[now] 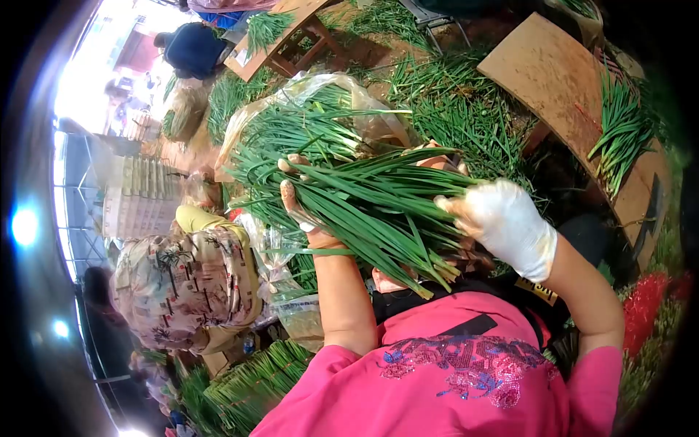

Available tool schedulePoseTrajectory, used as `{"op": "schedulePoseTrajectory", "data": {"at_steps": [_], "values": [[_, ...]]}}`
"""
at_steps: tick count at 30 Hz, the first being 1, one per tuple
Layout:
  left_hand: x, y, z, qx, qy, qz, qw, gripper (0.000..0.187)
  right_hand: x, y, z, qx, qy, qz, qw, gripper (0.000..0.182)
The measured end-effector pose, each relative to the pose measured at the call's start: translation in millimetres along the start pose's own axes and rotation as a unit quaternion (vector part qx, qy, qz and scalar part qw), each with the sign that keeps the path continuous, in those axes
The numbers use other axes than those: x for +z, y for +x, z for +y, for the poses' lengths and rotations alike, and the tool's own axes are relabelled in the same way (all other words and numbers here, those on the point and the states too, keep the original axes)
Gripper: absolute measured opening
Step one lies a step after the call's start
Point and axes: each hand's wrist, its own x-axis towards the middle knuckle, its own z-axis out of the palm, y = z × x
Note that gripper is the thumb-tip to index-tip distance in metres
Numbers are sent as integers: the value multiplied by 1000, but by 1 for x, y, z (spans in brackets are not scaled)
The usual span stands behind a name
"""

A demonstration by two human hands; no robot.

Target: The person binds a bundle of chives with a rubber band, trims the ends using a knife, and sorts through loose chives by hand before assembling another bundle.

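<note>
A loose bunch of long green chives [378,200] lies across my lap, pale stem ends to the right and leaf tips to the left. My left hand [297,193] is closed around the leafy part, its thumb and fingertips showing along the left side. The white-gloved right hand [502,226] has its fingers pinched on stem ends at the right of the bunch; the palm is hidden. Just beyond, an open clear plastic bag [295,89] holds more chives [335,120].
A wooden board table [542,69] stands at the right with a chive bundle [622,135] on it. Cut leaves [466,109] litter the ground. A person in a patterned top [186,288] is at the left, near stacked white crates [138,197]. Tied bundles [255,386] lie at lower left.
</note>
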Motion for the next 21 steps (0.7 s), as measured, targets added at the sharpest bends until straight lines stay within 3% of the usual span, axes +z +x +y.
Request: {"op": "schedulePoseTrajectory", "data": {"at_steps": [2, 3, 4, 6, 8, 9, 11, 12, 14, 16, 17, 20, 21], "values": [[-7, 1, 7, -42, -2, -56, 998, 25, 1, -20, 1, 83, 44, -196, 976, 19], [-3, 0, 5, -9, 82, -24, 996, 24, -2, -24, 7, 90, 91, -159, 979, 19], [-8, 1, 5, 100, 160, 50, 981, 26, -4, -27, 9, 98, 138, -122, 978, 21], [-2, 0, 0, 96, 172, 51, 979, 25, -4, -15, 26, 100, 138, -11, 985, 24], [-2, 3, -3, 89, 168, 25, 981, 24, -6, 18, 32, 185, 238, 74, 951, 29], [-1, 6, -5, 87, 166, 10, 982, 23, -1, 32, 36, 166, 283, 107, 939, 29], [5, 12, -13, 69, 161, -2, 984, 21, 27, 61, 45, 183, 450, 82, 870, 34], [11, 14, -17, 61, 159, -9, 985, 20, 45, 72, 51, 163, 510, 31, 844, 44], [35, 21, -29, 0, 135, -17, 991, 20, 79, 90, 40, 116, 580, 30, 806, 62], [58, 32, -40, -22, 203, 56, 977, 24, 52, 85, 11, 146, 460, -40, 875, 72], [69, 44, -51, -25, 221, 72, 972, 25, 22, 83, -5, 186, 388, -68, 900, 86], [103, 67, -94, -10, 334, 121, 935, 21, 27, 71, 3, 142, 569, 107, 803, 86], [113, 71, -109, -30, 366, 87, 926, 20, 2, 72, 3, 163, 581, 56, 795, 74]]}}
